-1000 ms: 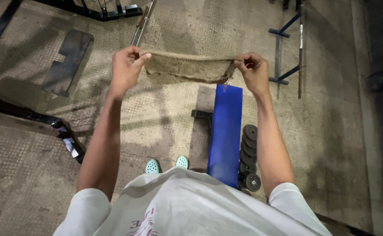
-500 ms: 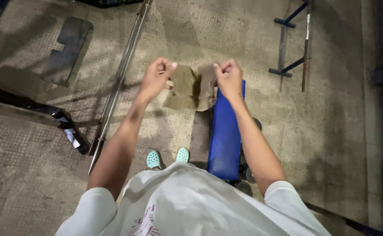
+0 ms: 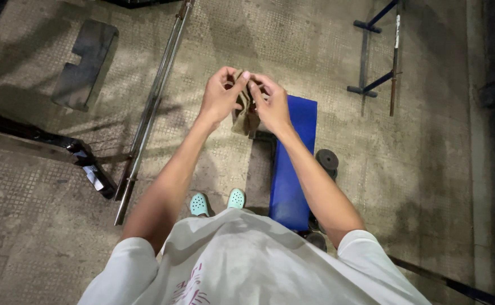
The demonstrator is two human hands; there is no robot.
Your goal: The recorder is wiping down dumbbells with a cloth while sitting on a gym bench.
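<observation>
The patterned concrete floor carries everything. A long steel barbell bar lies on it at a slant, left of a blue padded bench. Black weight plates sit just beside the bench (partly hidden by an arm). A dark flat pad lies at upper left, and a blue metal frame at upper right.

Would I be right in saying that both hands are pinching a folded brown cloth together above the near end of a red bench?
Not quite: the bench is blue, not red, as the head view shows. The left hand and right hand do pinch the folded brown cloth together above it.
</observation>
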